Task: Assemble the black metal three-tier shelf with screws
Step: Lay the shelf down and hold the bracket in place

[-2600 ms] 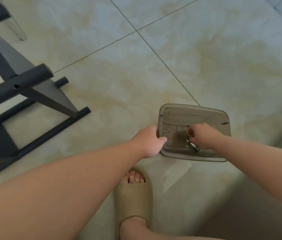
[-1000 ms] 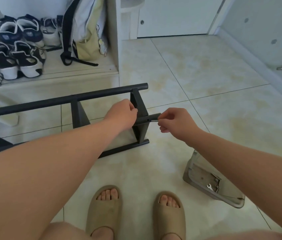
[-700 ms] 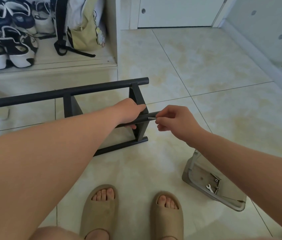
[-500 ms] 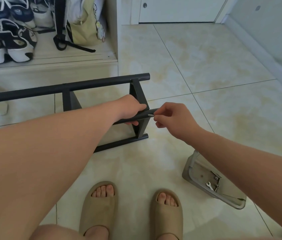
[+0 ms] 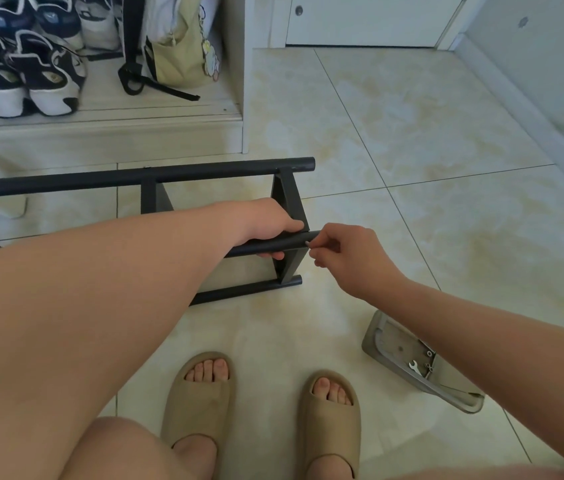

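Observation:
The black metal shelf frame (image 5: 204, 173) lies on its side on the tiled floor, its tubes running left to right. My left hand (image 5: 270, 223) grips the middle black tube (image 5: 291, 241) near its right end. My right hand (image 5: 346, 252) pinches a small silver screw (image 5: 308, 242) and holds it against the side of that tube near its end. A black triangular shelf panel (image 5: 289, 202) stands behind my left hand.
A grey plastic tray (image 5: 394, 348) with a small wrench (image 5: 413, 366) and loose hardware lies tilted on the floor at the right. My feet in beige slippers (image 5: 200, 403) are below. A shoe cabinet with sneakers (image 5: 20, 74) and a bag (image 5: 176, 53) is at the back left.
I moved from the tray to the shelf frame. My left hand took hold of the middle tube, and my right hand brought the screw up to the tube's end and pressed it closer.

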`<action>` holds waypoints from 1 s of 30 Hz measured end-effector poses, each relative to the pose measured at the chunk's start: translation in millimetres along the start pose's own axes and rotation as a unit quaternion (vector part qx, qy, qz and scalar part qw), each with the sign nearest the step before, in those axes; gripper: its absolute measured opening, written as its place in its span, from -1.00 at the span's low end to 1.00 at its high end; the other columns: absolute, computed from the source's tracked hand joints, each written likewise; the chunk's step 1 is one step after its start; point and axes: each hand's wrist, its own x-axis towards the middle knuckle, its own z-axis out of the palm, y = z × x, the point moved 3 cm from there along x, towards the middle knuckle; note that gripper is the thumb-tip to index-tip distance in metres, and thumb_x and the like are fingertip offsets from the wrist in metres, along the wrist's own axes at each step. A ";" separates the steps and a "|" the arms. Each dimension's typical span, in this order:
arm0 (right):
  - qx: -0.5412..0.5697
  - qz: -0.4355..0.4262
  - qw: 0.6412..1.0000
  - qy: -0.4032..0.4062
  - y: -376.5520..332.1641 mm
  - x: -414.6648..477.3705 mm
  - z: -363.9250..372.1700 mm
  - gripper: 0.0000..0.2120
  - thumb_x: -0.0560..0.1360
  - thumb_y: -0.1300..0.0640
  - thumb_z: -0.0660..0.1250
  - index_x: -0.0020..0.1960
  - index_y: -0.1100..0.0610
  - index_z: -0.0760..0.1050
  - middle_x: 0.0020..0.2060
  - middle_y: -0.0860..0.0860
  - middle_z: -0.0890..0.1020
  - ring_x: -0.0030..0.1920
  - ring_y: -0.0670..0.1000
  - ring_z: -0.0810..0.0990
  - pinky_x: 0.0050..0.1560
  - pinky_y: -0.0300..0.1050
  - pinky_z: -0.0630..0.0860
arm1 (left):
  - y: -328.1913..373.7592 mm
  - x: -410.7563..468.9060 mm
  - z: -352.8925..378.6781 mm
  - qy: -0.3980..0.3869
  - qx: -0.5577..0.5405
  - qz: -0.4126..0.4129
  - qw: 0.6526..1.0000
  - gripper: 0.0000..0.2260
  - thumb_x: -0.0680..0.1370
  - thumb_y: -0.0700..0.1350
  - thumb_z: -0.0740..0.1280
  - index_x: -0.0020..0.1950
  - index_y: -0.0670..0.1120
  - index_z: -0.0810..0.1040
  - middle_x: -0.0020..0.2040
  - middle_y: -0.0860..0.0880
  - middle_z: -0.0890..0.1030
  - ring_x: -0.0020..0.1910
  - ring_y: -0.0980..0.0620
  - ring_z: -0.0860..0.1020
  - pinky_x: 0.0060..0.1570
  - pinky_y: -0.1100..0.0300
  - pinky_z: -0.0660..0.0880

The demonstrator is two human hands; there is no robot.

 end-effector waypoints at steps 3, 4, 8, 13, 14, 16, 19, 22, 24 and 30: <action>0.027 0.009 1.000 0.007 0.5 0.1 2.2 -0.84 0.57 0.25 0.37 -0.12 0.01 0.58 -0.21 0.03 0.71 -0.12 0.04 0.71 -0.01 -0.02 0.64 | -1.1 1.0 0.0 0.001 -0.006 0.001 1.000 -0.72 0.64 0.03 0.29 0.10 -0.18 0.60 -0.31 -0.09 0.66 -0.28 -0.03 0.67 -0.24 0.14 0.57; 0.025 0.007 1.000 0.008 0.3 0.6 2.9 -0.84 0.57 0.25 0.37 -0.11 0.01 0.57 -0.21 0.03 0.71 -0.12 0.06 0.71 -0.02 -0.03 0.63 | -1.4 1.6 -0.4 -0.001 -0.010 0.000 1.000 -0.73 0.64 0.03 0.29 0.10 -0.17 0.60 -0.34 -0.08 0.67 -0.28 -0.02 0.68 -0.25 0.14 0.57; 0.001 -0.007 1.000 0.013 -2.0 2.7 5.2 -0.90 0.59 0.24 0.35 -0.04 0.07 0.61 -0.22 0.04 0.70 -0.13 0.07 0.69 -0.15 -0.19 0.56 | -3.5 4.1 -2.4 -0.002 -0.032 -0.006 0.999 -0.74 0.63 0.03 0.31 0.09 -0.15 0.61 -0.30 -0.09 0.70 -0.23 -0.04 0.70 -0.11 0.08 0.61; -0.073 -0.066 0.995 0.015 -7.1 3.1 5.3 -0.89 0.60 0.26 0.32 0.03 0.21 0.64 -0.19 0.07 0.67 -0.14 0.10 0.60 -0.08 -0.07 0.53 | -4.2 6.0 -2.7 -0.001 -0.042 -0.006 0.999 -0.76 0.63 0.02 0.32 0.06 -0.14 0.61 -0.21 -0.12 0.72 -0.15 -0.08 0.71 0.01 0.02 0.62; -0.086 -0.074 0.993 0.014 -8.1 3.4 5.0 -0.88 0.60 0.26 0.32 0.03 0.22 0.64 -0.18 0.08 0.67 -0.13 0.11 0.60 -0.04 -0.01 0.53 | -4.4 6.6 -3.0 -0.002 -0.042 -0.006 0.999 -0.76 0.63 0.02 0.32 0.06 -0.15 0.61 -0.21 -0.11 0.72 -0.15 -0.08 0.71 0.01 0.02 0.62; -0.091 -0.069 0.993 0.013 -8.8 3.5 5.7 -0.88 0.60 0.25 0.32 0.02 0.20 0.64 -0.17 0.10 0.68 -0.12 0.13 0.62 -0.05 0.02 0.55 | -4.9 7.5 -3.4 -0.003 -0.039 -0.004 0.999 -0.75 0.63 0.03 0.32 0.07 -0.15 0.61 -0.22 -0.11 0.72 -0.14 -0.08 0.72 0.00 0.03 0.62; -0.001 0.007 1.000 0.021 -6.1 3.8 6.1 -0.90 0.58 0.25 0.35 -0.06 0.12 0.62 -0.22 0.05 0.69 -0.17 0.05 0.70 -0.11 -0.09 0.61 | -5.2 7.4 -3.7 -0.002 -0.034 -0.004 0.999 -0.74 0.63 0.03 0.32 0.07 -0.15 0.61 -0.25 -0.10 0.72 -0.16 -0.06 0.72 -0.08 0.07 0.63; 0.078 0.056 0.995 0.035 -4.6 4.0 6.4 -0.85 0.56 0.27 0.38 -0.15 0.09 0.59 -0.30 0.03 0.68 -0.22 0.05 0.72 -0.19 -0.18 0.60 | -5.0 7.3 -3.4 -0.002 -0.027 -0.001 1.000 -0.74 0.63 0.04 0.30 0.06 -0.15 0.61 -0.31 -0.08 0.70 -0.21 -0.02 0.71 -0.16 0.12 0.61; 0.109 0.071 0.991 0.039 -4.5 4.0 7.6 -0.88 0.54 0.29 0.39 -0.15 0.14 0.61 -0.34 0.06 0.68 -0.22 0.11 0.72 -0.09 -0.02 0.68 | -5.5 8.1 -3.5 -0.003 -0.029 -0.002 1.000 -0.73 0.63 0.04 0.31 0.08 -0.16 0.61 -0.31 -0.08 0.70 -0.22 -0.02 0.71 -0.16 0.12 0.61; 0.132 0.081 0.987 0.047 -5.2 4.4 9.9 -0.91 0.53 0.28 0.40 -0.14 0.18 0.62 -0.36 0.09 0.69 -0.22 0.17 0.71 -0.03 0.22 0.67 | -6.0 9.4 -3.6 -0.005 -0.030 0.000 1.000 -0.73 0.63 0.04 0.31 0.09 -0.16 0.62 -0.26 -0.09 0.71 -0.21 -0.03 0.71 -0.20 0.12 0.60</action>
